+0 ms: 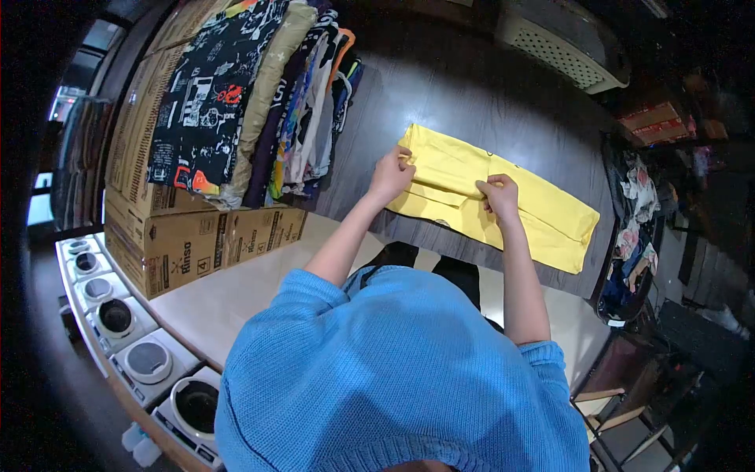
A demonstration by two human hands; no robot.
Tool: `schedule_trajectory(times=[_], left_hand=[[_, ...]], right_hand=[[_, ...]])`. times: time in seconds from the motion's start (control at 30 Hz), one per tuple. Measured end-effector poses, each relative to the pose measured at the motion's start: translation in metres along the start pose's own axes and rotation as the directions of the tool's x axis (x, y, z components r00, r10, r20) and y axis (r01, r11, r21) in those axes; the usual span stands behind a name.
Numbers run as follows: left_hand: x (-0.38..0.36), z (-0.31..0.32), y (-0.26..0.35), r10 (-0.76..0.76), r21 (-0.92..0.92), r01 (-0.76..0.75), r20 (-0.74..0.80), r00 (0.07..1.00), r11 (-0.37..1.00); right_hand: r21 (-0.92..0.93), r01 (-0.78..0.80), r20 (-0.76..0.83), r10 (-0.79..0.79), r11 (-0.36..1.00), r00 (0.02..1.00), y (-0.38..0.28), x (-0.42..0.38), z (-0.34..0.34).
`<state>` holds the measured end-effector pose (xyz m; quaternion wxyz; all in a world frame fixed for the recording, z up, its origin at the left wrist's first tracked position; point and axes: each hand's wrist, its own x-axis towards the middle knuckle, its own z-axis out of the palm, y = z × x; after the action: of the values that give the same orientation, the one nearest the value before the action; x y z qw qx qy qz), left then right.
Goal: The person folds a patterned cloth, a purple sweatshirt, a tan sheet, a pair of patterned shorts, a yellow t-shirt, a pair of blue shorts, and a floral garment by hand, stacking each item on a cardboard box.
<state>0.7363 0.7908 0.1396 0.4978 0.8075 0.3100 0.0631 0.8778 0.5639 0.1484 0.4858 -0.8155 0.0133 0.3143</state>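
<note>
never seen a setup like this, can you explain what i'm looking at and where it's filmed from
There's no machine here: these are a person's own bare hands. The one picture comes from a camera worn on the head, looking forward and down, so their blue knitted top fills the bottom. On the dark table lies a folded yellow cloth. The left hand is at its left end, the right hand near its middle; both seem to pinch it, though that's hard to confirm. Piled clothes are at the picture's left.

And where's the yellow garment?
In the head view, the yellow garment lies on the dark wood-grain table, right of the stacked clothes, left hand at its left end, right hand near its middle.
</note>
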Motion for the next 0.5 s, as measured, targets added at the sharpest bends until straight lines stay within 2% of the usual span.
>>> schedule_trajectory(times=[0.07,0.1,0.17,0.27,0.3,0.4,0.47,0.5], left_hand=[[-0.012,-0.009,0.021,-0.056,0.053,0.056,-0.004,0.998,0.997],[-0.017,-0.006,0.016,0.035,0.171,-0.023,-0.066,0.997,0.985],[-0.024,0.001,0.011,0.238,0.411,-0.155,-0.158,0.958,0.898],[-0.061,0.006,0.013,0.199,0.340,-0.086,-0.312,0.929,0.937],[-0.073,0.006,0.013,0.086,0.269,0.018,-0.371,0.925,0.963],[-0.092,0.005,-0.009,-0.104,0.195,0.167,-0.299,0.949,0.966],[-0.090,0.009,-0.036,-0.124,0.161,0.170,-0.261,0.957,0.972],[-0.089,0.008,-0.043,-0.116,0.152,0.157,-0.250,0.961,0.976]], right_hand=[[-0.131,0.104,-0.007,-0.105,0.986,0.994,0.002,-0.002,-0.001],[-0.285,0.231,-0.056,-0.257,0.930,0.965,0.004,-0.005,0.000],[-0.574,0.423,-0.079,-0.562,0.701,0.823,0.004,-0.011,-0.001],[-0.694,0.512,0.006,-0.707,0.506,0.707,0.002,-0.033,-0.020],[-0.693,0.494,0.026,-0.666,0.525,0.745,0.010,-0.035,-0.034],[-0.808,0.409,-0.016,-0.710,0.423,0.704,0.039,-0.044,-0.081],[-0.859,0.293,-0.051,-0.640,0.420,0.767,0.072,-0.045,-0.122],[-0.902,0.215,-0.063,-0.607,0.375,0.793,0.091,-0.046,-0.140]])
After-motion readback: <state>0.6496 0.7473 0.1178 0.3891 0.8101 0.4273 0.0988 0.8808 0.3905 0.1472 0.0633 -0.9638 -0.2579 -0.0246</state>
